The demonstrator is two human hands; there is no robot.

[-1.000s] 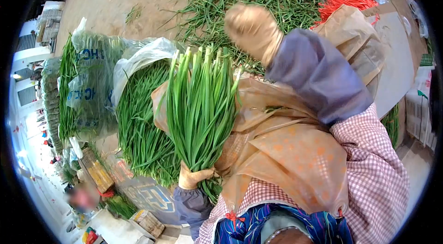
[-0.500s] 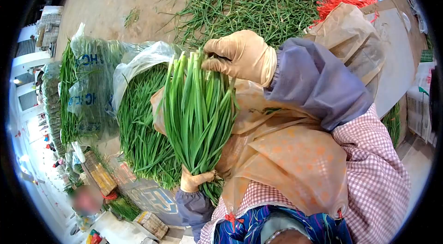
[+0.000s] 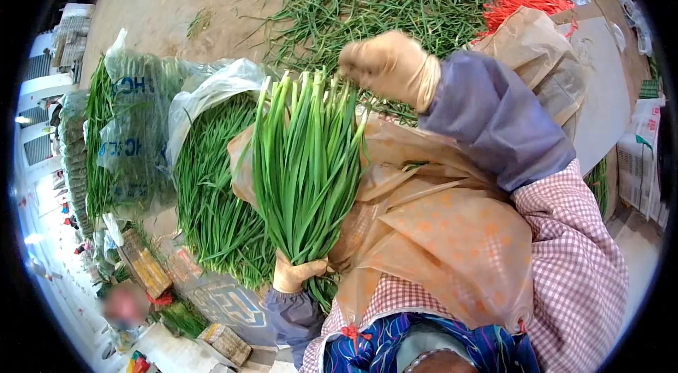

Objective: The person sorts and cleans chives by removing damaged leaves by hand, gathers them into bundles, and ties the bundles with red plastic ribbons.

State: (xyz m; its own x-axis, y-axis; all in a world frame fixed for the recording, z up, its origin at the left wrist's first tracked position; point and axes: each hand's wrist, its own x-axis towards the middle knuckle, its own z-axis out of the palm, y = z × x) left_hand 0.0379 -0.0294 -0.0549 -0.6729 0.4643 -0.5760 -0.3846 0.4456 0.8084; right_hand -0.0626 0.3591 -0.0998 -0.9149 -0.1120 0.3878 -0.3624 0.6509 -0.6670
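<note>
tan floor [image 3: 155, 9] is spreading behind; left beige-gloved hand [image 3: 294, 275] is clasping long-leaved green bunch [image 3: 304, 179], likely light, bruisable, best gripped where gathered; right beige-gloved hand [image 3: 397, 68] is hovering curled, pinch unclear.

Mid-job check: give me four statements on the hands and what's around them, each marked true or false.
1. The tan-gloved left hand grips the long-leaved green bunch. True.
2. The tan-gloved right hand is beside the left hand. False: it is near the bunch's pale stem ends.
3. Thin, bright red strips lie right of the loose green leaf pile in view. True.
4. The clear plastic bag with blue lettering is empty. False: it has green leaves inside.
</note>
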